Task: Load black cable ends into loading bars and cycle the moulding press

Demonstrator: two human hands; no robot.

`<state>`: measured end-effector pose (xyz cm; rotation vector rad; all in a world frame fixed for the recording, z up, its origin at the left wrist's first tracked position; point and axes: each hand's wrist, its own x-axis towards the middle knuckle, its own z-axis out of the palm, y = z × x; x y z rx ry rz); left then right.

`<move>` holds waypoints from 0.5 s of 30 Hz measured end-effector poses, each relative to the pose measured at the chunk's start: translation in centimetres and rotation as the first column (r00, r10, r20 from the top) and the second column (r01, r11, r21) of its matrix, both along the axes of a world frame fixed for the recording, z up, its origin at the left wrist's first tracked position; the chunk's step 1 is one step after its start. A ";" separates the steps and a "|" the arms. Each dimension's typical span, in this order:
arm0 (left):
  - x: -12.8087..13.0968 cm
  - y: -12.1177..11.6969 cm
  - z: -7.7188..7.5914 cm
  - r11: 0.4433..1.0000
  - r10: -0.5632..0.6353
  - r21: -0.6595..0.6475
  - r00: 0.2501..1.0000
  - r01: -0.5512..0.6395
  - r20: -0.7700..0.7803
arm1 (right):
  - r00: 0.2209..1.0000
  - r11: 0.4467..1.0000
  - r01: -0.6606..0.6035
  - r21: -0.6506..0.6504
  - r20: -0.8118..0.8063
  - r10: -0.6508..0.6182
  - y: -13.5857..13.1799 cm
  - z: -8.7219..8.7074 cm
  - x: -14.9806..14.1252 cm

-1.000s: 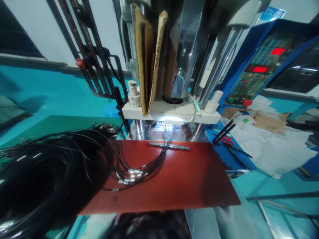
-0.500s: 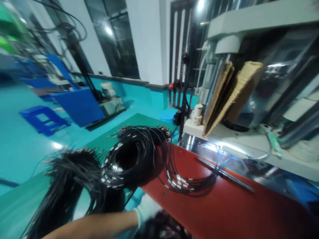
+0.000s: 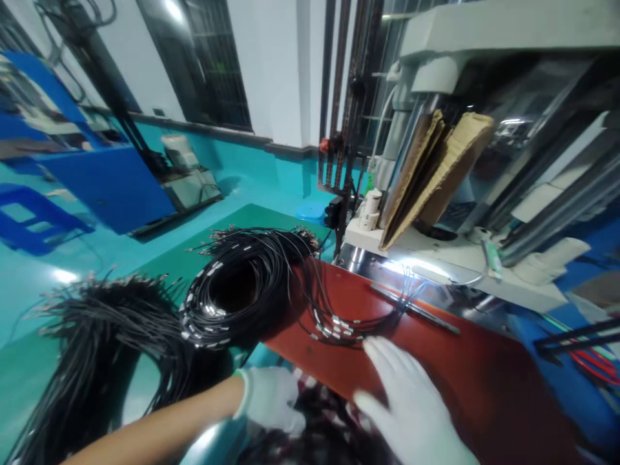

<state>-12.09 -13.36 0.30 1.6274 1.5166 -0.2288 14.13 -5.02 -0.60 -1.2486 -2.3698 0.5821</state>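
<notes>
My left hand (image 3: 271, 399), in a white glove, hangs over my lap just off the near edge of the red board (image 3: 475, 374). Its thumb and fingers are apart, a little blurred, and nothing shows between them. Also gloved, my right hand (image 3: 411, 400) is open above the board's near edge, thumb spread from the stretched fingers. Its fingertips are close to a small bunch of thin black cables (image 3: 358, 336) with white tags; I cannot tell whether they touch. The cables curve across the board to the machine's metal bed.
A coiled black cable bundle (image 3: 281, 278) and a larger bundle (image 3: 87, 336) lie left on the green table (image 3: 165, 261). A metal rod (image 3: 431, 318) lies along the board's far side. The machine (image 3: 508, 284) behind it holds folded cardboard (image 3: 436, 187). A blue stool (image 3: 39, 223) stands far left.
My right hand has come into view over the red board. My left hand has shifted slightly left. The view has turned a little to the right.
</notes>
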 end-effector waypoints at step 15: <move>-1.6 4.8 0.0 0.588 0.524 -0.019 0.362 -0.809 0.771 | 0.931 0.983 -0.185 0.003 0.321 0.174 6.1 1.4 -11.5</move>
